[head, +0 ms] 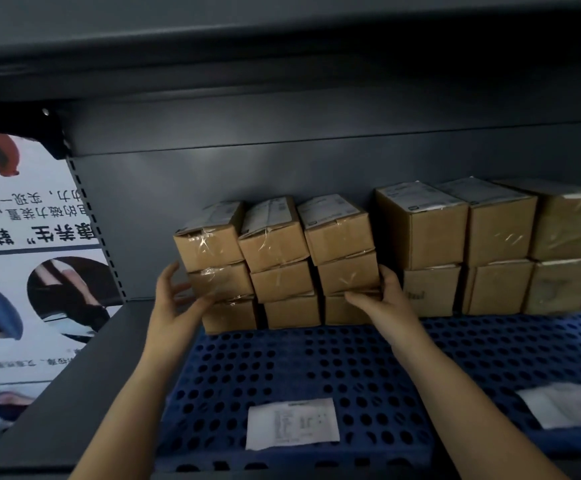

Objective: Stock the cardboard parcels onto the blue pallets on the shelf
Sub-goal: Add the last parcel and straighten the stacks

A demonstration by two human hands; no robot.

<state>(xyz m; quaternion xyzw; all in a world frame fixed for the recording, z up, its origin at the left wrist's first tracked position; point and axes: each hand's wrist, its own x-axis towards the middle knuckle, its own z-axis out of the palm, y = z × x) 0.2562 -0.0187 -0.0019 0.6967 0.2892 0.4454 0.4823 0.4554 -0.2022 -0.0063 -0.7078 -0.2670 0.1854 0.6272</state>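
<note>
A block of small cardboard parcels [280, 265], three wide and three high, stands at the back of a blue perforated pallet [282, 368] on the shelf. My left hand [174, 296] presses against the block's left side at the middle row, fingers spread. On the right side my right hand [382, 292] grips the block at the middle and bottom rows. Both hands clasp the stack between them. A second group of larger parcels [489, 244], two high, sits on the neighbouring blue pallet [524, 344] to the right.
A white paper label [292, 424] lies on the near part of the left pallet, another paper [569, 403] on the right one. A grey metal back panel [247, 181] closes the shelf; the upper shelf [282, 46] hangs overhead. A printed poster [29, 271] stands at the left.
</note>
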